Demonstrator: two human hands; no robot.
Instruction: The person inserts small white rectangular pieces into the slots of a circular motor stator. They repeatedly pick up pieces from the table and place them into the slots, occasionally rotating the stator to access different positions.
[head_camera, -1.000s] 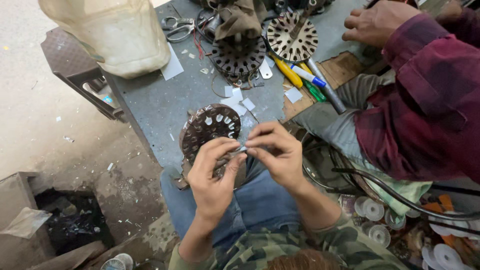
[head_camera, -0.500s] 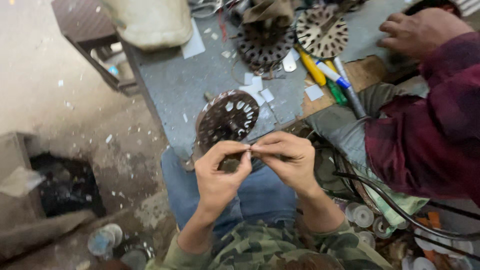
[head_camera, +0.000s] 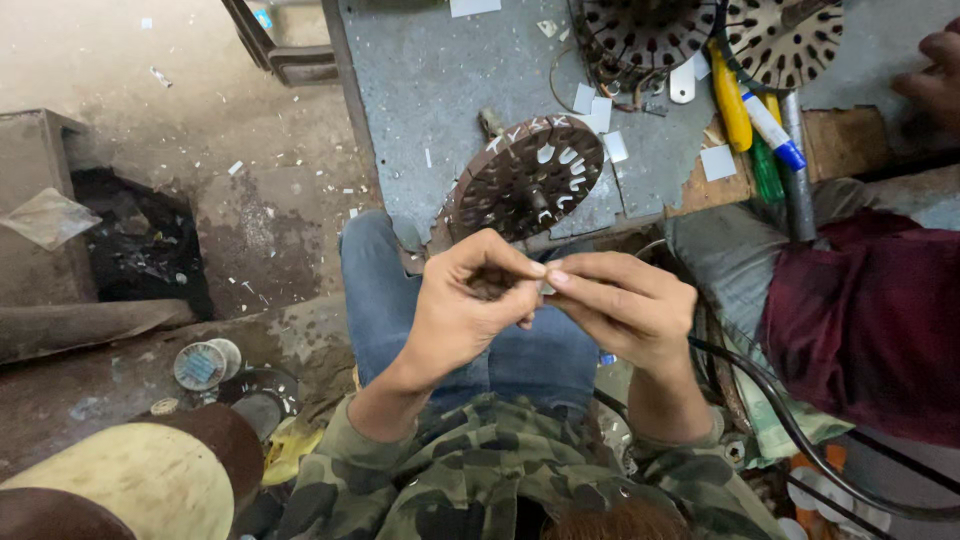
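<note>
My left hand (head_camera: 465, 310) and my right hand (head_camera: 625, 305) meet fingertip to fingertip over my lap, pinching a small pale slip (head_camera: 548, 281) between them; most of it is hidden by the fingers. Just beyond them a round brown slotted motor stator (head_camera: 525, 180) leans tilted on the near edge of the grey worktable (head_camera: 430, 80), with white slips tucked into several of its slots. My blue jeans and camouflage sleeves show below the hands.
Two more slotted stators (head_camera: 640, 35) lie at the table's far side beside a yellow-handled tool (head_camera: 732, 110), a blue-and-white marker (head_camera: 775, 125) and loose white paper pieces (head_camera: 718, 162). Another person in a maroon sleeve (head_camera: 870, 320) sits at right. A round drum (head_camera: 120, 485) stands on the dirty floor at left.
The view has swung down and left, so the table sits higher in frame. My hands stay together at the small slip, a little nearer to my lap.
</note>
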